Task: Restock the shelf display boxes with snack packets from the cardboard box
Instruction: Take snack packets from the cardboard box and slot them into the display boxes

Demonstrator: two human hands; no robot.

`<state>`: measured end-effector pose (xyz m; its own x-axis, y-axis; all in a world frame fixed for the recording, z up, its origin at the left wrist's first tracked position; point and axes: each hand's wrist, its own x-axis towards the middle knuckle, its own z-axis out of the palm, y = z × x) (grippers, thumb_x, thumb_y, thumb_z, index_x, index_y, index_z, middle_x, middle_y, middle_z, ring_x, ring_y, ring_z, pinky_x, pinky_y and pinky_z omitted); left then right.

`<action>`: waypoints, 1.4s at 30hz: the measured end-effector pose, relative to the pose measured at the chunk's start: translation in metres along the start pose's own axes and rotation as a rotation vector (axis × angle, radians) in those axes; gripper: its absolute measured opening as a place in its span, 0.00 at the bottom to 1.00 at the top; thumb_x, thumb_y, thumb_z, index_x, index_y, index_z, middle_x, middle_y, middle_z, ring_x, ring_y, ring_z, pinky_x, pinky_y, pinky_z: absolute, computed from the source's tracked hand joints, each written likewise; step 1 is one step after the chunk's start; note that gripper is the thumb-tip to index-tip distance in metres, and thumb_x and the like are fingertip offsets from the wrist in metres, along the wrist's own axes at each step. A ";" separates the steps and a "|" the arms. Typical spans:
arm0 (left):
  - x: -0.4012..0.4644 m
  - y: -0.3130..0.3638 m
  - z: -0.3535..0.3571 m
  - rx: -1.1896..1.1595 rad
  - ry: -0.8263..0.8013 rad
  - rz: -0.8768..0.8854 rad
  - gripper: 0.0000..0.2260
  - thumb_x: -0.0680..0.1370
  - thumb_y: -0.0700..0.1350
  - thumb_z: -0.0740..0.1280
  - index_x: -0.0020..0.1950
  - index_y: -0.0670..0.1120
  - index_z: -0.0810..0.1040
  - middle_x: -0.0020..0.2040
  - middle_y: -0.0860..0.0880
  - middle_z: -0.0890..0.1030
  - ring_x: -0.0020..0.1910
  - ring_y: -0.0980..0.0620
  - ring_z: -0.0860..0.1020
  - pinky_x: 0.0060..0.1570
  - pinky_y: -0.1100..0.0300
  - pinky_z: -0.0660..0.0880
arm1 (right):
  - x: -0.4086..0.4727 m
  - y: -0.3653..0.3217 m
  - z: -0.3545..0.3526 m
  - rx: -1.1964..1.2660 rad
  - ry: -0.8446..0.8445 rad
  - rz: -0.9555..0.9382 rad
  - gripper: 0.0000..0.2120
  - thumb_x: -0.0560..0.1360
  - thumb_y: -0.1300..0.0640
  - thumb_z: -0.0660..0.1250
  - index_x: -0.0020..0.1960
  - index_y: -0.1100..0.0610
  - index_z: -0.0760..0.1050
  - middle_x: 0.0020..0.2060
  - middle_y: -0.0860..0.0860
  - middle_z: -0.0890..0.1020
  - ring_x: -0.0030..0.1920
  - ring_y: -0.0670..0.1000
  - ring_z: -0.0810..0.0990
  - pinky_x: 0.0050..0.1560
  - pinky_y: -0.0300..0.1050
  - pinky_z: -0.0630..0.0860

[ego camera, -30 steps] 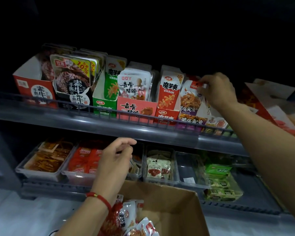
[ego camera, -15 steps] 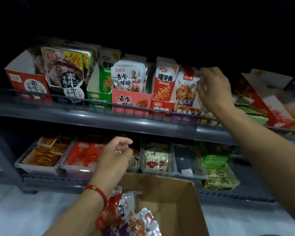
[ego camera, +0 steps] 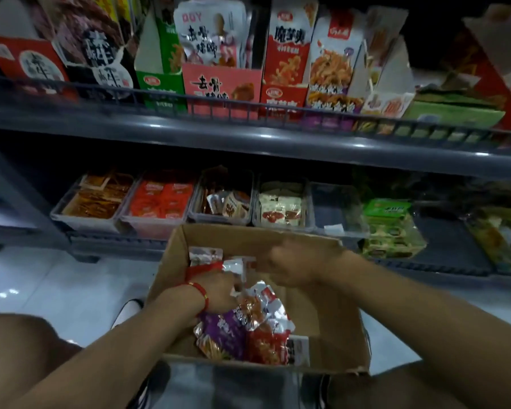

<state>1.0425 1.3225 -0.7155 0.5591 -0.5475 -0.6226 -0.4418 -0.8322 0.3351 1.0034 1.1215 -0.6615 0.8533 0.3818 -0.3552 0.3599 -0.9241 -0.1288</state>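
Reaching into the cardboard box (ego camera: pixel 331 326) at 6 o'clock, both hands meet over the snack packets (ego camera: pixel 248 329). The left hand (ego camera: pixel 219 293) grasps packets; the right hand (ego camera: pixel 289 267) pinches a silvery packet (ego camera: pixel 233 267). Display boxes (ego camera: pixel 222 87) stand at 12 o'clock.

Both hands (ego camera: pixel 289 265) in cardboard box (ego camera: pixel 334 317), among snack packets (ego camera: pixel 248 329).

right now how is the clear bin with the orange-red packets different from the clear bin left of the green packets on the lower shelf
The clear bin with orange-red packets is filled across its width; the clear bin left of the green packets looks nearly empty, holding only a small white slip. The full bin sits second from the left, the near-empty one furthest right of the five. Both are clear tubs in one row on the lower shelf.
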 end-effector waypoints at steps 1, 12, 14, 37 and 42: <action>0.007 -0.008 0.015 0.052 -0.067 -0.034 0.16 0.78 0.54 0.64 0.65 0.55 0.78 0.62 0.50 0.80 0.55 0.50 0.79 0.58 0.54 0.77 | 0.003 0.000 0.021 0.012 -0.114 -0.011 0.14 0.81 0.51 0.65 0.65 0.53 0.76 0.58 0.52 0.81 0.54 0.52 0.80 0.58 0.46 0.76; 0.042 -0.025 0.083 -0.014 -0.056 -0.072 0.27 0.78 0.45 0.70 0.76 0.47 0.68 0.72 0.42 0.69 0.71 0.44 0.70 0.70 0.57 0.68 | 0.003 -0.006 0.147 0.011 -0.481 0.153 0.23 0.79 0.52 0.67 0.71 0.55 0.66 0.65 0.57 0.77 0.59 0.59 0.79 0.48 0.47 0.75; 0.047 -0.024 0.084 -0.011 -0.053 -0.072 0.29 0.78 0.46 0.70 0.77 0.47 0.65 0.73 0.41 0.68 0.72 0.43 0.69 0.69 0.58 0.67 | 0.000 -0.007 0.154 0.035 -0.486 0.192 0.24 0.79 0.54 0.68 0.72 0.57 0.66 0.67 0.59 0.76 0.62 0.59 0.77 0.52 0.49 0.73; 0.095 0.019 0.098 0.213 0.088 -0.213 0.15 0.78 0.48 0.73 0.63 0.46 0.80 0.61 0.46 0.82 0.60 0.46 0.81 0.56 0.52 0.79 | -0.039 0.019 0.076 0.128 -0.411 0.306 0.14 0.83 0.55 0.62 0.68 0.53 0.72 0.62 0.53 0.78 0.58 0.54 0.79 0.51 0.44 0.75; 0.091 0.016 0.084 -0.151 0.026 -0.169 0.15 0.76 0.47 0.72 0.63 0.47 0.78 0.61 0.46 0.81 0.57 0.46 0.81 0.50 0.58 0.77 | -0.063 0.036 0.017 0.273 -0.312 0.355 0.20 0.82 0.47 0.63 0.73 0.49 0.69 0.68 0.47 0.72 0.66 0.51 0.73 0.61 0.44 0.71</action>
<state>1.0272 1.2664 -0.8266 0.6346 -0.3999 -0.6613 -0.2319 -0.9148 0.3307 0.9556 1.0639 -0.6597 0.7369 0.0604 -0.6733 -0.0763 -0.9822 -0.1716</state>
